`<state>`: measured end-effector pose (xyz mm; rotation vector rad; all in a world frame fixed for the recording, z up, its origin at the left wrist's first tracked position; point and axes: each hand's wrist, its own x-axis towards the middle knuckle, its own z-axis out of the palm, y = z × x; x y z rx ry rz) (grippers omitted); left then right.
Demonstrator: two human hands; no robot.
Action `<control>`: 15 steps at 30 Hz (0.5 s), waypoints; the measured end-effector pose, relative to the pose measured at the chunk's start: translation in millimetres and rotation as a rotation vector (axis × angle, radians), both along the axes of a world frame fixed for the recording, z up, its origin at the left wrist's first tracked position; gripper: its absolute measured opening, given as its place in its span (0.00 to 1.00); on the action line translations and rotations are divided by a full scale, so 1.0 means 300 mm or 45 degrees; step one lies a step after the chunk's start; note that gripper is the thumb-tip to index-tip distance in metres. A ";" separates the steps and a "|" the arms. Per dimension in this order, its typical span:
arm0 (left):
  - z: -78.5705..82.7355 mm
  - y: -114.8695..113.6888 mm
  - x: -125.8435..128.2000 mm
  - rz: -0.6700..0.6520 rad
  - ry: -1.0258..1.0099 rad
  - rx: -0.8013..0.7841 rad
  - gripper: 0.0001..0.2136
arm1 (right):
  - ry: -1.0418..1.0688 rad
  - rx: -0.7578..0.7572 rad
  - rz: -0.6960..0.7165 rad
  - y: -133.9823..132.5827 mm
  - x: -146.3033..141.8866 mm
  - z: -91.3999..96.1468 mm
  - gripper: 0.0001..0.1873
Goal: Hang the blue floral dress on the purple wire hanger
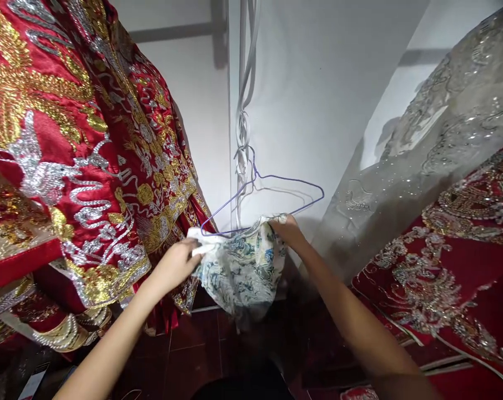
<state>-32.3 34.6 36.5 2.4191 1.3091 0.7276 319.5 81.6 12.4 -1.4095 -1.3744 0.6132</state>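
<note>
A white floral garment [245,272] with blue and green print hangs at the lower end of a purple wire hanger [295,179]. My left hand [179,264] is closed on the garment's white upper edge at the left, next to the hanger's left corner. At the right, my right hand [288,230] grips the garment's top edge, just under the hanger's bar. The hanger's hook sits in a loop of the white hanging strap [243,128]. Part of the bar is hidden behind the cloth, and the garment's lower part is slightly blurred.
Red embroidered garments [122,139] with gold and silver thread hang close on the left. Along the right hang a pale beaded sheer garment [451,111] and a dark red beaded one [434,278]. A white wall [318,83] stands behind the hanger. Dark floor tiles [193,355] show below.
</note>
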 end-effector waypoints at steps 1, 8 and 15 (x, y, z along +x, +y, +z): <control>0.027 0.014 0.020 -0.008 -0.045 0.057 0.10 | -0.017 0.012 -0.012 -0.010 0.012 0.008 0.10; 0.176 0.095 0.204 -0.053 -0.310 0.326 0.13 | -0.074 0.111 0.112 -0.108 -0.062 0.006 0.12; 0.193 0.221 0.174 -0.072 -0.162 0.396 0.20 | -0.055 0.428 -0.202 -0.191 0.046 0.044 0.37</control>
